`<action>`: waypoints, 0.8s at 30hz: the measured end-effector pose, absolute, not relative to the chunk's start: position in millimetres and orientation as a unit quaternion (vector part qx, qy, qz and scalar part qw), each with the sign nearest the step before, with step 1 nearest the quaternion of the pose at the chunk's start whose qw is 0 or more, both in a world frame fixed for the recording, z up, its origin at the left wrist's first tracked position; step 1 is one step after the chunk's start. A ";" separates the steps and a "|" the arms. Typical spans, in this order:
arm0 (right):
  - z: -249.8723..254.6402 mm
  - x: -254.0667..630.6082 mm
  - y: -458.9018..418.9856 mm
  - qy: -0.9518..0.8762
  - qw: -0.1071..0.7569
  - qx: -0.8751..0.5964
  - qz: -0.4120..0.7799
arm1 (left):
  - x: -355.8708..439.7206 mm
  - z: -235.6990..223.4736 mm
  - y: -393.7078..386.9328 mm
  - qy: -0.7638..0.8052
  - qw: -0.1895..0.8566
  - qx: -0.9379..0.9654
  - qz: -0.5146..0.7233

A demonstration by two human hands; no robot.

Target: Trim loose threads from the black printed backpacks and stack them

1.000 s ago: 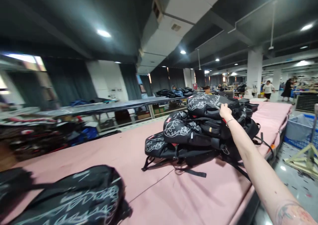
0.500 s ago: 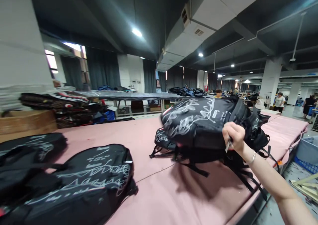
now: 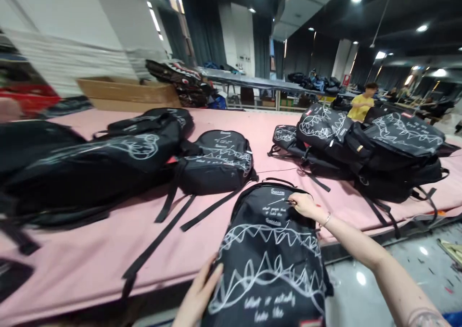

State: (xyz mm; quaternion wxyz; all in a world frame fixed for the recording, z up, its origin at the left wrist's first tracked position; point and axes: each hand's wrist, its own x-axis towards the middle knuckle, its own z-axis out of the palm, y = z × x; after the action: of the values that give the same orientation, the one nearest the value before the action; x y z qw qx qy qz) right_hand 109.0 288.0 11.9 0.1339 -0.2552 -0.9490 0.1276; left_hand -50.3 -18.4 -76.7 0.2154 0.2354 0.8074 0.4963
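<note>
A black backpack (image 3: 269,250) with white scribbled line art and lettering stands tilted at the table's front edge, its front panel towards me. My left hand (image 3: 204,288) grips its left side, thumb on the front and the other fingers partly hidden. Near the top right of the panel is my right hand (image 3: 303,205), closed on a small dark pointed tool (image 3: 288,201) whose tip lies by the lettering. Most of that tool is hidden in my fingers. Just behind, another black backpack (image 3: 218,163) lies on the pink table (image 3: 202,243) with its straps trailing forward.
More black backpacks lie at the left (image 3: 90,173), and a pile of backpacks (image 3: 393,144) sits at the right. An open cardboard box (image 3: 128,94) stands at the back left, beside stacked patterned bags (image 3: 186,81). A person in yellow (image 3: 362,103) is beyond the pile.
My right hand has left the pile of backpacks on the right and is now at the upright backpack before me. My left hand has come into view on it. The view has turned left and down.
</note>
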 end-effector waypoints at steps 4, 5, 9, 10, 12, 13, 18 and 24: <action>-19.5 108.0 272.8 -0.910 0.066 -0.383 0.148 | -39.5 -77.9 -36.7 0.842 0.205 0.255 0.429; -23.7 111.2 275.0 -0.894 0.052 -0.417 0.153 | -38.8 -72.6 -34.8 0.852 0.177 0.274 0.409; -38.6 126.2 283.3 -0.842 0.025 -0.501 0.197 | -46.4 -38.0 2.3 0.842 0.082 0.388 0.365; -41.6 129.4 282.5 -0.831 0.034 -0.513 0.211 | -51.1 -29.7 18.4 0.829 0.094 0.412 0.366; -45.3 134.5 277.6 -0.809 0.071 -0.530 0.243 | -63.5 -19.0 54.5 0.816 0.138 0.428 0.363; -45.7 136.7 274.2 -0.798 0.098 -0.534 0.262 | -70.6 -16.9 72.2 0.820 0.143 0.422 0.359; -35.1 152.3 261.2 -0.750 0.269 -0.458 0.394 | -96.8 -24.4 119.7 0.858 0.168 0.326 0.361; -22.0 157.0 255.8 -0.643 0.407 -0.328 0.559 | -88.0 -27.9 66.4 0.793 0.150 0.266 0.527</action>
State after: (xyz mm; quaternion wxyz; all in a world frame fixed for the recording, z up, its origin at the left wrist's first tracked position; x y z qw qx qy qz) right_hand 157.0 255.8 -22.0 0.4071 -0.3277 -0.6433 0.5594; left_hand -88.0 66.4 -27.9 0.1503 0.2661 0.7928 0.5273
